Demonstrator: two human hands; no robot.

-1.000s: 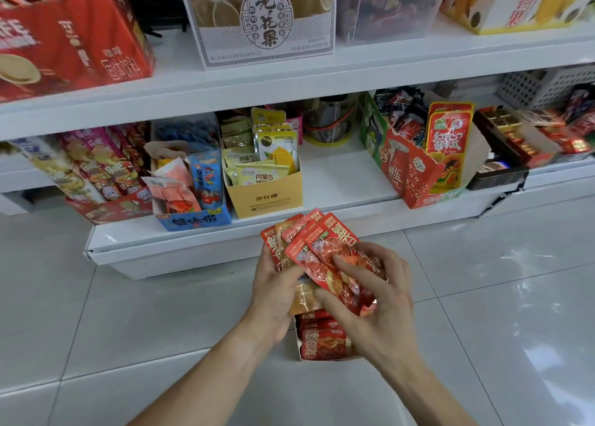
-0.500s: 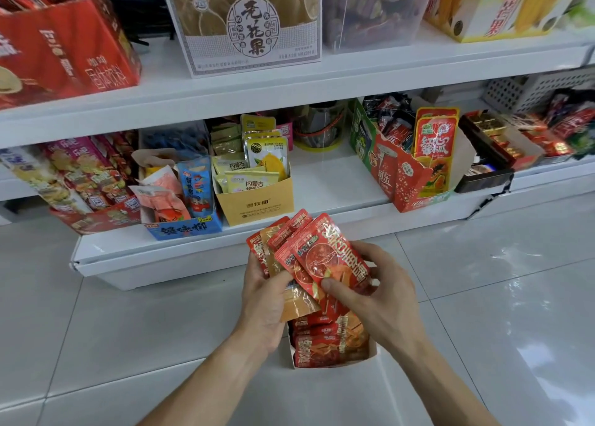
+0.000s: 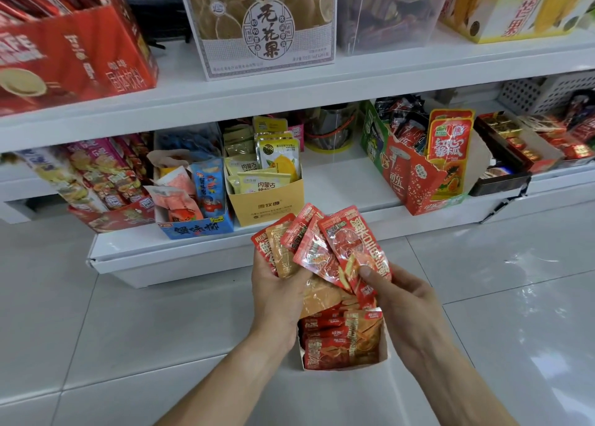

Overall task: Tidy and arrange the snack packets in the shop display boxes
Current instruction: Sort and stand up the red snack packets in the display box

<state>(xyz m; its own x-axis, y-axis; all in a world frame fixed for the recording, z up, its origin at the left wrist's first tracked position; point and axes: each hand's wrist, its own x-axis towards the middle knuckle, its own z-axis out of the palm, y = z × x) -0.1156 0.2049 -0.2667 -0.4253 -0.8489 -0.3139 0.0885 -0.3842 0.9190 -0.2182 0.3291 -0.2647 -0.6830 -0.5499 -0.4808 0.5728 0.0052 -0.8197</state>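
Observation:
A fan of several red and orange snack packets [image 3: 322,248] is held above the floor in front of the bottom shelf. My left hand [image 3: 278,293] grips the fan from the left side. My right hand [image 3: 402,303] pinches the rightmost red packet [image 3: 351,242] with thumb on its face. Directly below the hands a small white display box [image 3: 384,353] stands on the tiled floor, filled with more red and orange packets [image 3: 341,342].
The bottom shelf [image 3: 338,187] carries a yellow box [image 3: 270,203], a blue box [image 3: 196,229], a red-and-green box [image 3: 415,184] and a dark tray [image 3: 499,181]. The upper shelf [image 3: 289,87] holds large cartons. A bare gap on the shelf lies between the yellow and red-green boxes.
The right thumb slid down the front packet, and the fan of packets spread a little wider. The view drifted slightly; both hands stay over the floor box.

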